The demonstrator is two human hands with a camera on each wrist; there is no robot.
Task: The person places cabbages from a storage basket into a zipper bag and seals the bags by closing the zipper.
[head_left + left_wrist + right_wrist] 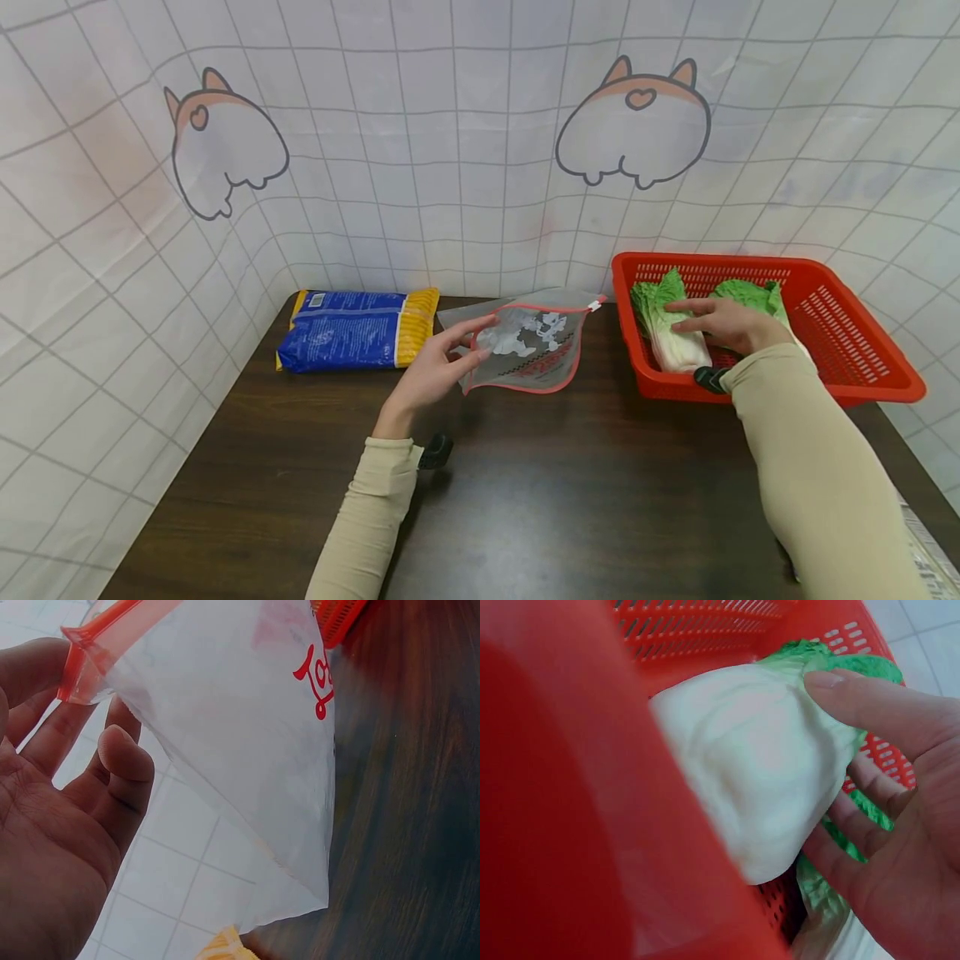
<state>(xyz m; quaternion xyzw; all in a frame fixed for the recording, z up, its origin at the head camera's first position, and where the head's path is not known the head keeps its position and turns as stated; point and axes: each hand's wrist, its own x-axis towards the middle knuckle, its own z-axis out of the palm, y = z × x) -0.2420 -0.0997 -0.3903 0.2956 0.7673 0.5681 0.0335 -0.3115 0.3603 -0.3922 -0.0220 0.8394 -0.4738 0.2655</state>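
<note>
My left hand [431, 379] pinches the red-edged mouth of a clear zip bag [540, 367], thumb and fingers at its left end. In the left wrist view the bag [247, 750] hangs beside the fingers, its red slider strip at the fingertips. The bag's mouth gapes. My right hand [731, 323] reaches into a red basket [862, 387] and holds a napa cabbage [678, 346]. In the right wrist view the thumb lies over the leafy part of this cabbage [742, 757], the other fingers along its side. A second cabbage [750, 293] lies beside it, partly hidden by the hand.
A blue and yellow packet [352, 329] lies at the back left of the dark wooden table [525, 500]. A tile-patterned curtain [480, 150] stands right behind. At the right edge, a printed sheet [930, 550] shows partly under the right sleeve. The basket's walls rise around the cabbages.
</note>
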